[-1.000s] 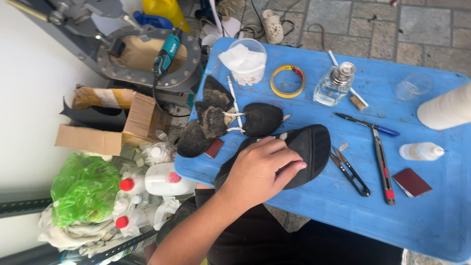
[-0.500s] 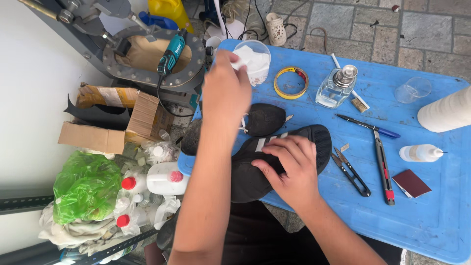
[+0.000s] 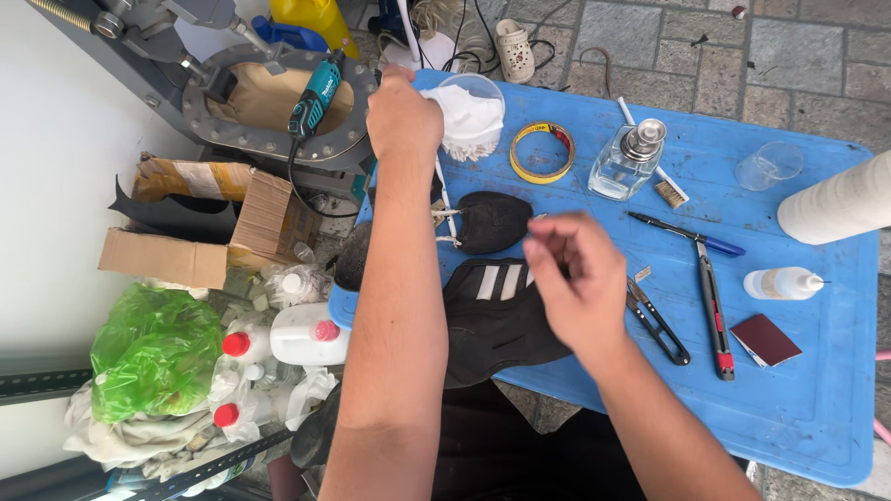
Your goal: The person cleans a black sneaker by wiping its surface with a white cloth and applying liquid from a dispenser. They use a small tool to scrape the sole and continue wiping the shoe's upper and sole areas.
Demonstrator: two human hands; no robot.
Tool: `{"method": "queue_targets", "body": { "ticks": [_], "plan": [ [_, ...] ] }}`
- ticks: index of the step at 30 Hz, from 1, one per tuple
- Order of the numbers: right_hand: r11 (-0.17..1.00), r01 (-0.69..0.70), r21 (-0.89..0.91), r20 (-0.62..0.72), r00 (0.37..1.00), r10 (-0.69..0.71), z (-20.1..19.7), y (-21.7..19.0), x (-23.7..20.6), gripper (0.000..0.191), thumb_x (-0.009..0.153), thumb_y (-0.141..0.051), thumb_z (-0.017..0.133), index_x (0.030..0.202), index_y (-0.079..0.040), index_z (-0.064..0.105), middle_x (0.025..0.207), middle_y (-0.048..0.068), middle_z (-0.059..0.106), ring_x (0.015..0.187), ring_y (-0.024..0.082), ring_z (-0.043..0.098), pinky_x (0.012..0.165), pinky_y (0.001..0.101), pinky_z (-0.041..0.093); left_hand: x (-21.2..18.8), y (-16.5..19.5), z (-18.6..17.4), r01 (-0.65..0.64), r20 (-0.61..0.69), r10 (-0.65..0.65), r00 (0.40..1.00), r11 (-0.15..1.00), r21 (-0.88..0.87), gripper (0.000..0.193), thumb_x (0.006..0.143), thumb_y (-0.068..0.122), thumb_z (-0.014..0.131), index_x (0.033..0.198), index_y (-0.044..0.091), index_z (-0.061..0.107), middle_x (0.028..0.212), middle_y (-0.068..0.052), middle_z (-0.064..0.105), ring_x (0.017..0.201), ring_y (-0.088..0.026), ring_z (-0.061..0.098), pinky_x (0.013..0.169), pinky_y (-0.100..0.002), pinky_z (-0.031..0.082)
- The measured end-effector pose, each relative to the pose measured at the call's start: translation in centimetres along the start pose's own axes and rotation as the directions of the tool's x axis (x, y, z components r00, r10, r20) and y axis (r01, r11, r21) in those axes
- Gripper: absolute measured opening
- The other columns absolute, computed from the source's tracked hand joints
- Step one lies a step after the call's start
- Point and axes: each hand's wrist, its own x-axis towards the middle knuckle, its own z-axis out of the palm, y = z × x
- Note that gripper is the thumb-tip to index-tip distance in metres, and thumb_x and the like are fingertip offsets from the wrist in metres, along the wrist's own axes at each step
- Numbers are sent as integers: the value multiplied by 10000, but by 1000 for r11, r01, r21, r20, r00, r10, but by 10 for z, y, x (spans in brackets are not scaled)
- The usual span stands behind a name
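My left hand [image 3: 402,116] reaches to the far edge of the blue table [image 3: 798,390]. Its curled fingers rest on the white cloth [image 3: 471,119] stuffed in a clear cup. My right hand [image 3: 577,278] hovers with bunched fingers and nothing visible in them. It is just above a black shoe upper with white stripes [image 3: 492,315] that hangs over the table's near edge. A second black shoe piece [image 3: 492,221] with white laces lies between my arms.
On the table are a yellow tape roll [image 3: 543,151], a glass pump bottle [image 3: 631,162], a pen [image 3: 682,232], snips [image 3: 657,320], a utility knife [image 3: 715,306], a white squeeze bottle [image 3: 784,283] and a white roll [image 3: 835,199]. To the left lie a teal rotary tool [image 3: 316,93], a cardboard box [image 3: 200,232], a green bag [image 3: 153,353] and plastic bottles [image 3: 297,334].
My left hand rose from the shoe to the cup of white cloth. My right hand came in, pressed the shoe upper, then lifted off it. The striped side now shows.
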Motion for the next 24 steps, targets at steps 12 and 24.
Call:
{"method": "queue_targets", "body": {
  "ticks": [12,24],
  "plan": [
    [967,-66,247,175,984,22,36,-11,122,539,917,91,656,1397,-30,443,1309,52,635,824,101,680,695,251,563,-16,26,-13,-40,179,177,968,810,-585,249,818,151,719,1054,79,685,770,-24,685,655,-111,722,553,-290,647],
    [982,154,-112,35,988,-151,55,-6,135,78,1054,-50,712,1105,-5,673,978,62,763,842,105,701,756,272,584,-3,21,-12,-315,-273,161,948,376,-871,119,1077,21,512,1160,92,558,1042,-20,666,893,-97,654,652,-296,614]
  ]
}}
